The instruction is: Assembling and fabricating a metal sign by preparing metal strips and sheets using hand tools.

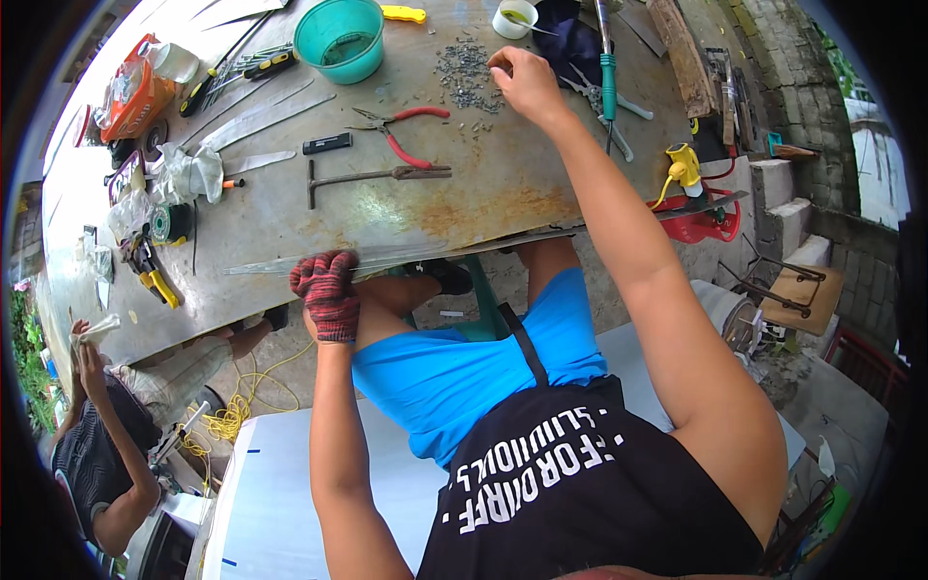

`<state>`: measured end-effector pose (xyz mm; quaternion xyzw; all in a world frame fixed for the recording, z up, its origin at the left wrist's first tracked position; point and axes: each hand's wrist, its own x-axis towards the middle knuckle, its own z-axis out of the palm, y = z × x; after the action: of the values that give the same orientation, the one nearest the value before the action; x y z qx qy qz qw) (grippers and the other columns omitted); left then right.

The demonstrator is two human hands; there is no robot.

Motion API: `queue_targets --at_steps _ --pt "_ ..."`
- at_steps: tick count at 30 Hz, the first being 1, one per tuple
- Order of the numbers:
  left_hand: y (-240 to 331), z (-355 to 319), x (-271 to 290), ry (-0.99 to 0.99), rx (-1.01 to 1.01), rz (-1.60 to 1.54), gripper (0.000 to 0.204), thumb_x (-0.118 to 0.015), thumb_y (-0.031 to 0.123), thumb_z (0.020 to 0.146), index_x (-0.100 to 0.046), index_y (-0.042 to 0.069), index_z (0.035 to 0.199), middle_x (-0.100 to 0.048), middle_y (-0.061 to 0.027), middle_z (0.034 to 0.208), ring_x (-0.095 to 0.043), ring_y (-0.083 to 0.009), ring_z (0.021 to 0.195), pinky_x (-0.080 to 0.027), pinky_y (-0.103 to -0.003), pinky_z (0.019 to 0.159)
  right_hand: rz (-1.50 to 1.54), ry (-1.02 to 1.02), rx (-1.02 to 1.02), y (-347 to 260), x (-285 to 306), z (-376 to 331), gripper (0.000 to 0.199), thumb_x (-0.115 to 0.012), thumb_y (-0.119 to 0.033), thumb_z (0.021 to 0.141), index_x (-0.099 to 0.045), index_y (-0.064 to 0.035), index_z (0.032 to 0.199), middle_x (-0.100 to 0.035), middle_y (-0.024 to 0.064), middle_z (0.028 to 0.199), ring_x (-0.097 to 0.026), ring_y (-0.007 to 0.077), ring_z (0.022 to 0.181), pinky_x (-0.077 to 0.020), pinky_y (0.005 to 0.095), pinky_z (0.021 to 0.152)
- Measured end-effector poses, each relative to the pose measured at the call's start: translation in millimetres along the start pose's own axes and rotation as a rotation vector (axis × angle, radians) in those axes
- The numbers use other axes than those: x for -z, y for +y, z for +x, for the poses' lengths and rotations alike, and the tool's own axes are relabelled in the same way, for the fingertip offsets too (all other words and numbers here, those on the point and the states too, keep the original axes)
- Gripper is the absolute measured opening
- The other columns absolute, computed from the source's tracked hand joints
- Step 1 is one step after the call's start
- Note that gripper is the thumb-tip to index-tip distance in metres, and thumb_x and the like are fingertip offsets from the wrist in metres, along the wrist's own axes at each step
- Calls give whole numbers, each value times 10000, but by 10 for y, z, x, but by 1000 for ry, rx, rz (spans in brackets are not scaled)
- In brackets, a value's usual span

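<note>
My left hand [327, 290], in a red and black knit glove, is curled shut at the table's near edge on a long thin metal strip [406, 253] that runs along this edge. My bare right hand [527, 81] reaches across the table, thumb and fingertips pinched together at the right side of a pile of small grey metal pieces [466, 75], which look like rivets. Whatever the fingertips hold is too small to make out. Left of the pile lie red-handled pliers [398, 130], a T-shaped metal tool [372, 177] and a small black block [327, 143].
A green plastic bowl [338, 43] and a white cup [514, 17] stand at the back. Teal-handled soldering iron [608, 87] and more pliers [628, 106] lie right. Screwdrivers, metal blades [256, 118] and an orange basket [135, 92] occupy the left. Another person [106, 454] sits at lower left.
</note>
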<state>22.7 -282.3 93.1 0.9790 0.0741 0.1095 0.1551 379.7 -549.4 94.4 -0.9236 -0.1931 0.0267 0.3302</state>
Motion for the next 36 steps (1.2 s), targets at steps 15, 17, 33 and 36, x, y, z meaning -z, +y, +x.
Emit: queue_targets --at_steps 15,17,33,36 --pt "-27 -10 -16 8 -2 -20 283 -694 43 713 -711 210 941 -701 -32 1017 -629 -289 1026 -395 -460 993 -233 13 -35 306 -106 311 167 -726 -193 883 -757 -97 1016 -744 131 1038 -707 325 1017 -556 441 900" --pt "-32 -4 -20 6 -2 -32 286 -693 41 711 -711 209 941 -701 -33 1017 -629 -289 1028 -395 -462 996 -213 -7 -41 292 -117 329 169 -728 -196 884 -757 -96 1017 -746 133 1032 -707 325 1017 -554 441 901" --pt "-41 12 -33 32 -24 -27 292 -689 35 686 -704 191 932 -703 -34 1009 -631 -290 1009 -408 -447 969 -177 -353 27 -97 99 -299 158 -704 -130 896 -723 -59 1036 -744 127 968 -708 325 986 -549 445 889" --pt "-38 5 -25 19 -17 -24 292 -691 41 684 -705 193 933 -702 -33 1002 -631 -289 1001 -410 -443 958 -205 -375 -28 -176 143 -498 139 -692 -108 899 -715 -51 1024 -720 129 1035 -684 331 1035 -534 438 916"
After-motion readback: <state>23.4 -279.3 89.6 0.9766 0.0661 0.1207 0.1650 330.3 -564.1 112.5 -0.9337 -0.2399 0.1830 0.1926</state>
